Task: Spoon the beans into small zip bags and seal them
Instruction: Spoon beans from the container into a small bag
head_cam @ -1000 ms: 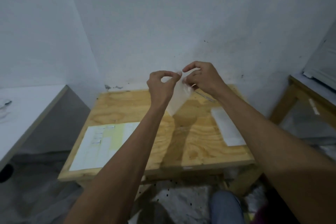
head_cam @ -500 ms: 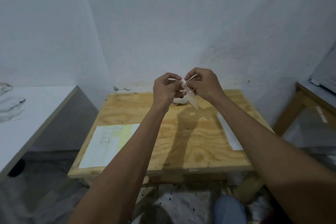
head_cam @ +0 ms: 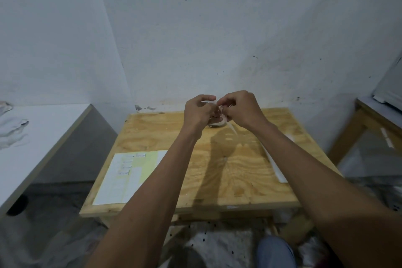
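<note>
Head view of two bare hands raised together above the far half of a plywood tabletop (head_cam: 239, 180). The left hand (head_cam: 199, 111) and the right hand (head_cam: 242, 109) meet knuckle to knuckle, each with fingers curled, and between them they pinch the top of a small clear zip bag (head_cam: 228, 123). The grip at the mouth, one hand to each side, suits either pulling the lips apart for filling or pressing the strip closed. Which of the two is in hand cannot be told, since the bag is thin, blurred and mostly hidden by the fingers. Its lower corner hangs free below the right hand, clear of the wood; whether it holds any beans cannot be made out.

Just behind and below the hands, a small round dish (head_cam: 215, 124) rests on the tabletop, probably the bean supply, placed within a short reach of where the bag is held; its contents are hidden.

On the right side of the tabletop lies a flat white strip (head_cam: 277, 169), partly under the right forearm, perhaps a stack of spare bags. At the near left corner lies a pale sheet of paper (head_cam: 126, 177) with small labels on it, well apart from the work.
</note>
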Motion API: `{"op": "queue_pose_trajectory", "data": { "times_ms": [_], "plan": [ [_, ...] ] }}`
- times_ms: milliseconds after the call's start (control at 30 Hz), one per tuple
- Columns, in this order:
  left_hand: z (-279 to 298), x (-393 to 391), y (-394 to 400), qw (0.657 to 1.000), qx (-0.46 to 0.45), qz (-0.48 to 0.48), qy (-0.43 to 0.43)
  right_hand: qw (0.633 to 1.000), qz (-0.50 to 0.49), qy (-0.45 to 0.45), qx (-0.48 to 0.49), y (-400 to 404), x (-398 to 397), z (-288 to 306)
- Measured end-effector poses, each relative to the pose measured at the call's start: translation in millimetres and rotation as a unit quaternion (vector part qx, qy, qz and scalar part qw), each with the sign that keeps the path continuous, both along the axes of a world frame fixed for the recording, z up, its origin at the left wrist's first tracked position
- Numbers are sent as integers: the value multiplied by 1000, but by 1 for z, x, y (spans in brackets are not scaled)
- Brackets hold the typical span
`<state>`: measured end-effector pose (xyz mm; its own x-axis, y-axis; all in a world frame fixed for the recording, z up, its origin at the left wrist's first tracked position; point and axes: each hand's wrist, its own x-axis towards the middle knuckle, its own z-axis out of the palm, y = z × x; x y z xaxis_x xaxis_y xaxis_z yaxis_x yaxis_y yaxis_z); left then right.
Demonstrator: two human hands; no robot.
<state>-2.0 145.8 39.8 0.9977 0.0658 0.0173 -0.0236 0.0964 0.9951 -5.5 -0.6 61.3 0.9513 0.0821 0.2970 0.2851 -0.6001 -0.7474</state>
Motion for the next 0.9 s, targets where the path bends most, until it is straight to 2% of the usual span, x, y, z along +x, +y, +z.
{"op": "queue_pose_trajectory", "data": {
  "times_ms": [100, 233, 400, 533, 667, 900],
  "plan": [
    [-1, 2, -4, 999, 30, -1, -21, 1000, -12, 9, -16, 1, 2, -2],
    [0, 3, -6, 998, 53, 23, -1, 998, 3, -16, -65, 4, 4, -5],
    [0, 8, -4, 993, 111, 30, -25, 998, -8, -18, -58, 4, 3, -8],
    [1, 9, -4, 977, 192, 38, -83, 997, -31, -28, -59, 7, 3, -7],
    [5, 10, -7, 966, 228, 34, -116, 994, -65, -44, -80, 12, 6, -11],
    [0, 12, -7, 941, 312, 63, -115, 982, -127, -61, -125, 11, 9, -19]
  ]
}}
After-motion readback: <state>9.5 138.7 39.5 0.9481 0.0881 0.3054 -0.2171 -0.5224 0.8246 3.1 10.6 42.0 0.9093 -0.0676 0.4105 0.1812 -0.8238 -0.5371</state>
